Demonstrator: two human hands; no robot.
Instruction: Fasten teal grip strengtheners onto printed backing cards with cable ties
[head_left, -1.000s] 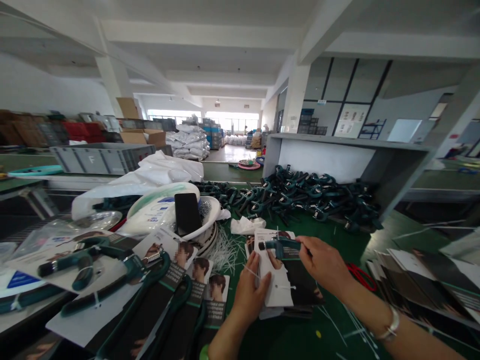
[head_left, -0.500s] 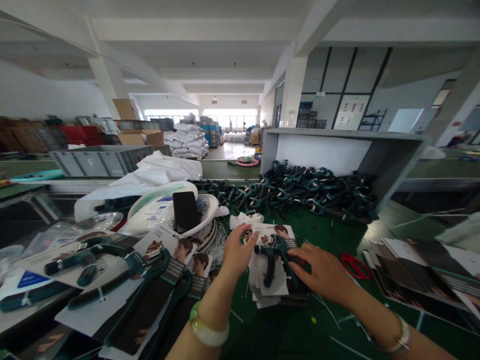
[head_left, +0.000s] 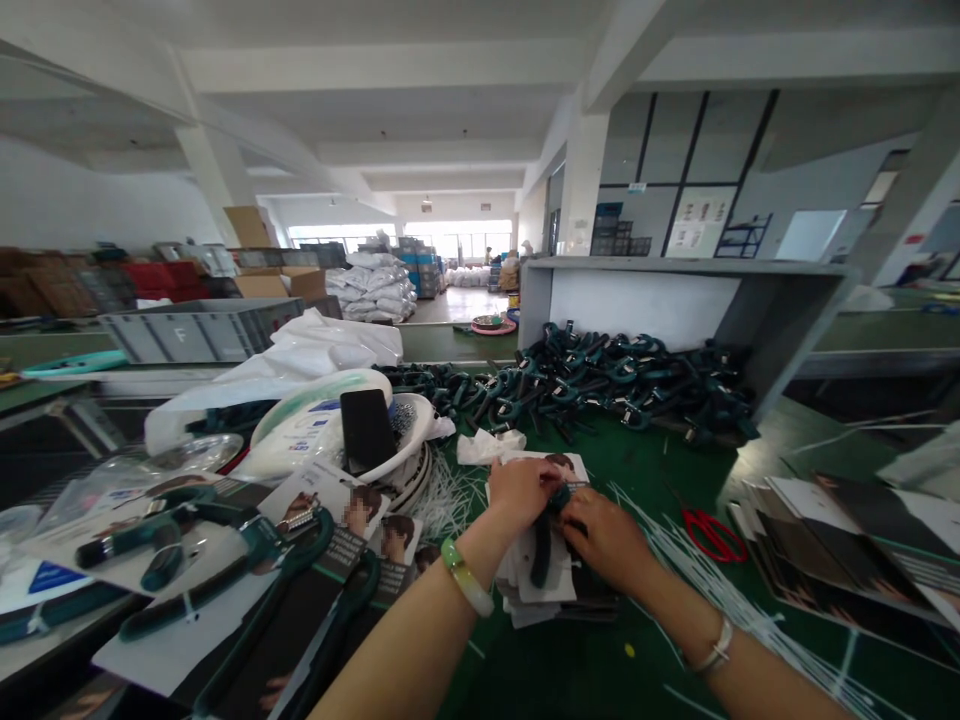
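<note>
A dark green hand grip strengthener [head_left: 541,552] lies on a stack of printed cards [head_left: 551,590] on the green tabletop. My left hand [head_left: 527,488] is closed over its upper end, covering most of the spring part. From the other side my right hand [head_left: 606,535] pinches at it, the fingertips close to those of the left. One handle shows below the hands, pointing towards me. Whether a thin tie sits between my fingers is hidden. Beside my right forearm runs a bundle of white cable ties [head_left: 720,575].
A heap of hand grips [head_left: 600,375] spills from a tipped grey crate [head_left: 795,335]. Red scissors [head_left: 712,535] and stacked cards [head_left: 847,560] lie right. Carded grips [head_left: 292,550] pile up left, near a phone [head_left: 367,428] on a white basket. More white ties [head_left: 450,500] lie behind my left wrist.
My left hand has moved right, from the stack's edge onto the hand grip, and its fingers have closed. My right hand has shifted slightly left and curled in. More cable ties show beside the right forearm.
</note>
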